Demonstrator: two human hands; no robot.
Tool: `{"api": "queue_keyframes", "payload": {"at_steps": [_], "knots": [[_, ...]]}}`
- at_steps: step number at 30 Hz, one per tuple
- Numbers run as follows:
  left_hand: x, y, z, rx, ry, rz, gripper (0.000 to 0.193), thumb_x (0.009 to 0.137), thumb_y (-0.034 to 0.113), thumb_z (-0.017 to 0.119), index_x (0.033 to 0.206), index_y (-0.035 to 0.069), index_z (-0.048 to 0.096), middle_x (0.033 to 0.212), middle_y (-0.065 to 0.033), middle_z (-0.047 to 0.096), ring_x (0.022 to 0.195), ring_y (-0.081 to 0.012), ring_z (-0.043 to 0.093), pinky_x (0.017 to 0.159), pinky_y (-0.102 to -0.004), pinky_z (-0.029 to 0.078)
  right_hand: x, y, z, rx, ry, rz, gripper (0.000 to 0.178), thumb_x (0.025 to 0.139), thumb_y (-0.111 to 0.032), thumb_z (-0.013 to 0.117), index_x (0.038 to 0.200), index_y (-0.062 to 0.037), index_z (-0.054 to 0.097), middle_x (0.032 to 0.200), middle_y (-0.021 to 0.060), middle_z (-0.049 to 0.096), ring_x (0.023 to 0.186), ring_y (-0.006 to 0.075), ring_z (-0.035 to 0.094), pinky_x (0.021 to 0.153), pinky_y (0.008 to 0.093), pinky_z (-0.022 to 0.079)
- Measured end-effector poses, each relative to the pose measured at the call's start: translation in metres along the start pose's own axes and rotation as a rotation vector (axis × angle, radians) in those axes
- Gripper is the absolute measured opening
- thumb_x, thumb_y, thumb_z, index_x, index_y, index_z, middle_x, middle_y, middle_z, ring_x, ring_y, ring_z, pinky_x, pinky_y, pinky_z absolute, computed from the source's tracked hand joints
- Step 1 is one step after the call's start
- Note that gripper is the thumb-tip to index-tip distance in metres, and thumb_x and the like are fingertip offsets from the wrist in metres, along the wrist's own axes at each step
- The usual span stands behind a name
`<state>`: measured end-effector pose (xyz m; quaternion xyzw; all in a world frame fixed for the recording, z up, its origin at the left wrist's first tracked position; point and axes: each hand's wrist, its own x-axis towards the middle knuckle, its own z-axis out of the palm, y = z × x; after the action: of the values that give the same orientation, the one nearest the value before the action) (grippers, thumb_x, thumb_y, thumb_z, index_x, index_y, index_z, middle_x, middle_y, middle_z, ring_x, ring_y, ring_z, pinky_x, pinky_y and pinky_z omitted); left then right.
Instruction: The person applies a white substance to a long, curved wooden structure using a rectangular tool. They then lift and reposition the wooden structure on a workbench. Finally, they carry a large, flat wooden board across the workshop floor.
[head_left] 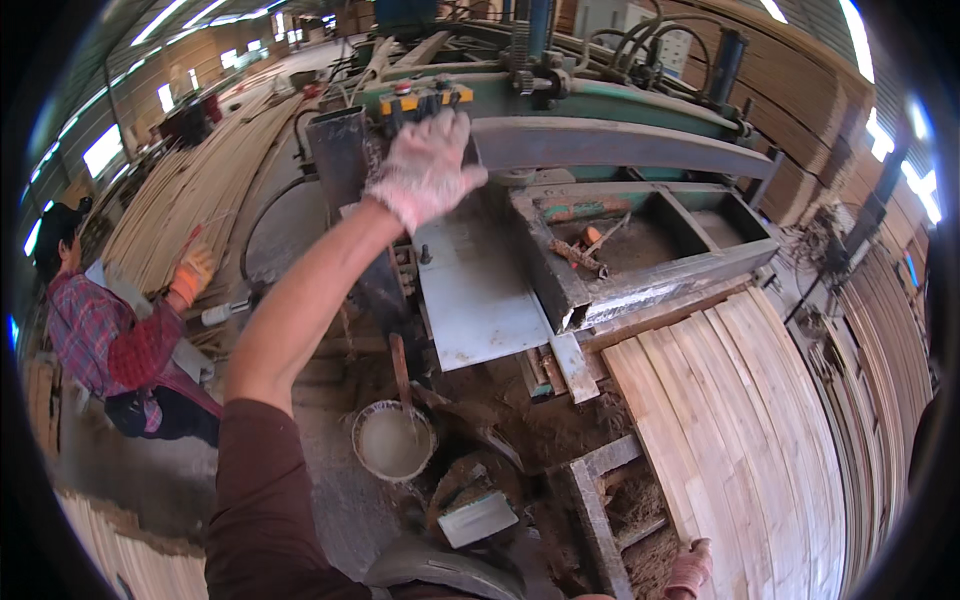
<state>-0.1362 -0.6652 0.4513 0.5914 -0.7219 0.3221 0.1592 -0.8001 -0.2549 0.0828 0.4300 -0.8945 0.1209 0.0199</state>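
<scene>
My left hand (425,172), in a pale stained work glove, reaches far forward with its fingers stretched out. Its fingertips are at a control box (428,98) with yellow ends and a red button; whether they press on it cannot be made out. Below that hand lies a flat grey metal plate (480,300) on the machine. At the lower edge my gloved right hand (690,568) has its fingers curled at the near left edge of a wooden panel (735,430) made of long strips. Part of this hand is hidden.
A steel frame (650,250) holding scraps adjoins the panel. A bucket of pale liquid (393,442) with a stick stands below the plate. To the left, a co-worker in a plaid shirt (110,330) wears an orange glove (192,272). Long strips (190,200) and stacked boards (780,90) lie beyond.
</scene>
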Motion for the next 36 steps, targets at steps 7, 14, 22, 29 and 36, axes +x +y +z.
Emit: {"api": "queue_keyframes", "payload": {"at_steps": [7,14,22,29,36], "knots": [[0.079,-0.021,0.009,0.128,-0.132,-0.064,0.082,0.087,0.061,0.063,0.148,0.007,0.048,0.147,-0.0234,0.051,0.124,-0.0401,0.059,0.102,-0.0508,0.048,-0.013,-0.010,-0.008,-0.266,-0.060,0.097,0.033,0.096,-0.040,0.065,0.105,-0.0083,0.061,0.099,0.0159,0.070,0.096,0.0375,0.068,0.085,0.0472,0.054],[0.069,-0.058,0.040,0.126,0.077,0.051,0.084,0.091,0.055,0.063,0.152,0.001,0.042,0.153,-0.0218,0.046,0.134,-0.0388,0.052,0.110,-0.0493,0.042,-0.004,-0.054,-0.025,-0.131,-0.150,0.204,0.031,0.092,-0.036,0.071,0.104,-0.0083,0.062,0.098,0.0215,0.072,0.097,0.0405,0.070,0.083,0.0496,0.053],[-0.222,0.026,-0.003,-0.494,-0.254,0.356,0.071,0.092,0.042,0.064,0.147,0.000,0.048,0.142,-0.0220,0.056,0.126,-0.0406,0.057,0.106,-0.0453,0.047,0.006,-0.098,-0.023,-0.148,-0.058,0.023,0.033,0.099,-0.044,0.059,0.105,-0.0121,0.063,0.097,0.0214,0.073,0.095,0.0406,0.070,0.081,0.0508,0.055],[-0.723,0.042,-0.033,-0.784,-1.408,-0.073,0.035,0.094,0.031,0.056,0.117,0.007,0.067,0.120,-0.0212,0.069,0.113,-0.0406,0.065,0.095,-0.0446,0.053,0.008,-0.149,-0.045,-0.045,-0.037,-0.081,0.041,0.098,-0.050,0.057,0.104,-0.0109,0.065,0.101,0.0234,0.073,0.099,0.0440,0.069,0.085,0.0523,0.054],[-0.925,0.021,-0.211,-1.211,-1.462,-1.766,0.034,0.097,0.040,0.058,0.076,0.014,0.055,0.068,0.0033,0.048,0.056,-0.0143,0.047,0.050,-0.0308,0.038,-0.099,-0.243,-0.135,0.732,-0.190,-0.272,0.031,0.096,-0.021,0.067,0.121,-0.0034,0.068,0.096,0.0146,0.075,0.085,0.0191,0.070,0.076,0.0315,0.055]]}}
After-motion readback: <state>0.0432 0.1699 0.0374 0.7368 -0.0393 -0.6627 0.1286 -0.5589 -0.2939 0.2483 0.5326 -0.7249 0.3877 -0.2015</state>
